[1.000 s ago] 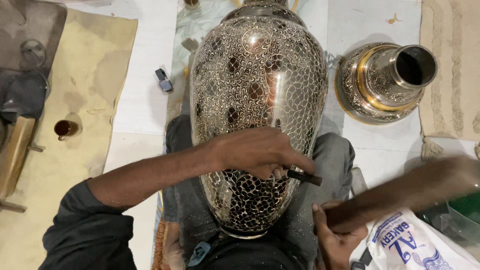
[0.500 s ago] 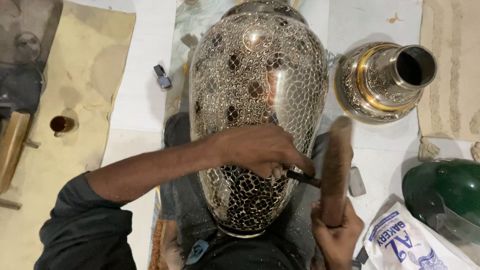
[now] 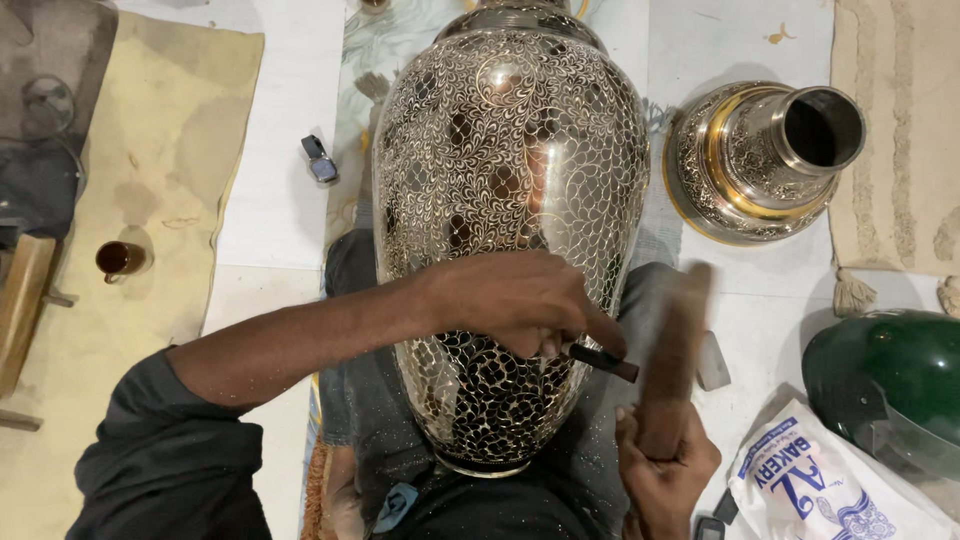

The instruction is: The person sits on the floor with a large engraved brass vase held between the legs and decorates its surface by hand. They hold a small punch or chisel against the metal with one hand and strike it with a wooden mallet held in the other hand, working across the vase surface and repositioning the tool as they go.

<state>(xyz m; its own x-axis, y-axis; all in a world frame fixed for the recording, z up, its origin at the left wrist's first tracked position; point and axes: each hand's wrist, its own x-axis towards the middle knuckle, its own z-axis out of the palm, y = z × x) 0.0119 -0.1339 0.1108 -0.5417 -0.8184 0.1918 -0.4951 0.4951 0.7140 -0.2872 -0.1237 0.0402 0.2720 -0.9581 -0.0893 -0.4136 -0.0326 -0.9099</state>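
A large engraved metal vase (image 3: 510, 170) with fine scroll and crackle patterns lies across my lap, its neck pointing away. My left hand (image 3: 515, 300) rests on the vase's lower side and pinches a short dark chisel (image 3: 603, 362), whose tip touches the metal. My right hand (image 3: 665, 470) grips a wooden mallet (image 3: 680, 345) held upright just right of the chisel; the mallet is blurred by motion.
A second engraved metal piece with a gold band (image 3: 765, 160) stands at the upper right. A green rounded object (image 3: 885, 375) and a white printed bag (image 3: 830, 490) lie at the lower right. A small cup of dark liquid (image 3: 120, 260) sits on a tan mat (image 3: 150, 150) at left.
The mallet swung from lying nearly flat at the right to standing upright beside the chisel. My left hand and the chisel stayed on the vase.
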